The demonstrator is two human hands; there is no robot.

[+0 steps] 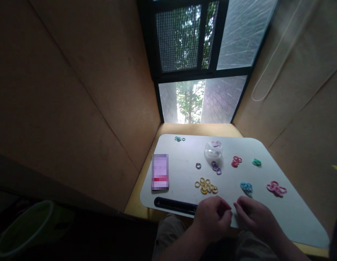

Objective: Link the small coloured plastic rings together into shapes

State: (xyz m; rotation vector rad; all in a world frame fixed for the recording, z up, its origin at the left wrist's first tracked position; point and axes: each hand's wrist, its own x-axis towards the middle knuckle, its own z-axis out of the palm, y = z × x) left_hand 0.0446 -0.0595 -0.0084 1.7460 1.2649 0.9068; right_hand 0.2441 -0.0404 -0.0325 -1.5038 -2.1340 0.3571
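Note:
My left hand (211, 218) is over the near edge of the white tabletop, its fingers curled and thumb pressed in. Close beside it, my right hand (252, 213) has thumb and fingers pinched together. Anything inside either hand is too small or hidden to make out. Just beyond the hands lie small ring-shaped bands that look like hair ties: a yellow pile (206, 185) past my left hand and a blue pile (247, 187) past my right. A pink pile (277, 188) is farther right. Red bands (236, 161), green bands (256, 162) and purple bands (216, 168) sit behind.
A clear plastic bag or container (213, 153) stands mid-board. Teal bands (179, 139) lie at the far left, a single dark band (198, 166) nearer. A phone (160, 172) rests left, above the board's black handle slot (175, 205). Walls and a window (195, 101) enclose the board.

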